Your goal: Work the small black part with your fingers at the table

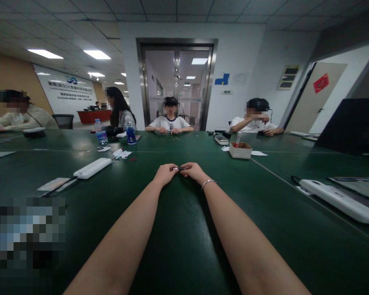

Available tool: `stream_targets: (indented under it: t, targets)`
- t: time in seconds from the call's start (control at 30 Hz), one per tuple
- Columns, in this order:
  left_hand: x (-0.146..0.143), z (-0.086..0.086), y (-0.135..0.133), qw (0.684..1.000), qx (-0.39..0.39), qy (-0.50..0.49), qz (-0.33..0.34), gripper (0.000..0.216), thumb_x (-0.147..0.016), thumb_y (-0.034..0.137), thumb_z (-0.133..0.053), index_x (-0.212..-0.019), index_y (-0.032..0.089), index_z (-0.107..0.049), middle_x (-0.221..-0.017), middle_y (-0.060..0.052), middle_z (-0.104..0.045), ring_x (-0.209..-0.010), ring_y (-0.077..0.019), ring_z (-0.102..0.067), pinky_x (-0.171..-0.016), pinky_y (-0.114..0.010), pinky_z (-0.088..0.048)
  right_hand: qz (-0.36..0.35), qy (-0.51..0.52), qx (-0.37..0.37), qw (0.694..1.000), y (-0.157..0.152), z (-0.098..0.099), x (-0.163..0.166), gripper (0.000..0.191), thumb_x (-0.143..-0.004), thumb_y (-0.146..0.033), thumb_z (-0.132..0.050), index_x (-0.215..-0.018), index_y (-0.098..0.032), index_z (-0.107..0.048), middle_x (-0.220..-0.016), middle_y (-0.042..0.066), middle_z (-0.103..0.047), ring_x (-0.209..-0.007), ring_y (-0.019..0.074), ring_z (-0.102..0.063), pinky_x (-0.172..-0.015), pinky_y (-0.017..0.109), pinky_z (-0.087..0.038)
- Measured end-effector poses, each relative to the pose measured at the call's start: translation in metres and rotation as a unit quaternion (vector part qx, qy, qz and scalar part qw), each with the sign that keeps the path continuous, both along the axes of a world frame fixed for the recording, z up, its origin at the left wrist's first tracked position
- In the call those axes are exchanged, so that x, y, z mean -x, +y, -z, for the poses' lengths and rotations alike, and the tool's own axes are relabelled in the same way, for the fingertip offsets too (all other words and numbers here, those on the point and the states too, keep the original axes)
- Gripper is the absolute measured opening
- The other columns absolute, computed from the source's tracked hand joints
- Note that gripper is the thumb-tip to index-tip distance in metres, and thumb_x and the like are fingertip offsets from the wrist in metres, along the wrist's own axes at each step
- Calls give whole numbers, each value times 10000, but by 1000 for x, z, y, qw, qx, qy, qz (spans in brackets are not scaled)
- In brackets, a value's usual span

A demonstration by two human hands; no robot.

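Slim dark object [181,169] over the green bench [178,233], pinched in the grip of left hand [166,174] and right hand [196,171]. Handling under way; too small to tell what is done or left.

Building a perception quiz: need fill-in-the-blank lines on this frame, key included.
1. The left hand and the ____ hand touch the small dark item.
2. The tabletop is coloured ____.
3. Both bottles stand to the ____ of the open box.

Missing words: right; green; left.
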State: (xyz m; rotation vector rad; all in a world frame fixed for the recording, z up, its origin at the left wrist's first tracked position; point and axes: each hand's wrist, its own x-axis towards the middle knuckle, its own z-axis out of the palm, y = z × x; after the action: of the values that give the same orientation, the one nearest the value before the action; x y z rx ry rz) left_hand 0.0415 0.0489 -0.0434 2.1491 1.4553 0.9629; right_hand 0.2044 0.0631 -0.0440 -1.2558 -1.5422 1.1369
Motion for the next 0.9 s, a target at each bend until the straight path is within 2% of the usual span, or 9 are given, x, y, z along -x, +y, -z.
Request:
stream_targets:
  t: [0.13,0.3,0.7,0.9]
  targets:
    - [1,1,1,1000,15,-12,-1,267,-776,324,-538,-984,212,-662,-888,-50,-675,-804,-167,-605,-743,-256,-458,-9,99,43,994,-2,-3,-4,195,-715,32,-592,-874,-77,-615,-575,2,-609,-456,53,-537,-500,147,-485]
    - [1,2,2,1000,17,-14,3,274,-777,340,-541,-990,210,-655,-900,-54,-672,-807,-170,-606,-743,-263,-460,-9,155,51,987,-3,-2,-7,233,-738,66,-558,-928,-67,-586,-601,17,-605,-497,65,-565,-492,144,-493]
    - [2,1,1,1000,14,2,8,283,-785,364,-518,-983,213,-652,-923,-58,-667,-822,-177,-599,-731,-269,-454,-8,130,47,990,-2,-2,-6,157,-782,27,-560,-908,-64,-585,-534,4,-576,-474,63,-552,-444,126,-464]
    - [1,2,2,1000,7,1,4,272,-783,351,-525,-973,205,-653,-844,-48,-671,-770,-168,-605,-709,-260,-453,2,134,58,989,-2,-4,-5,72,-790,-24,-583,-842,-74,-586,-525,6,-570,-447,63,-543,-426,125,-455]
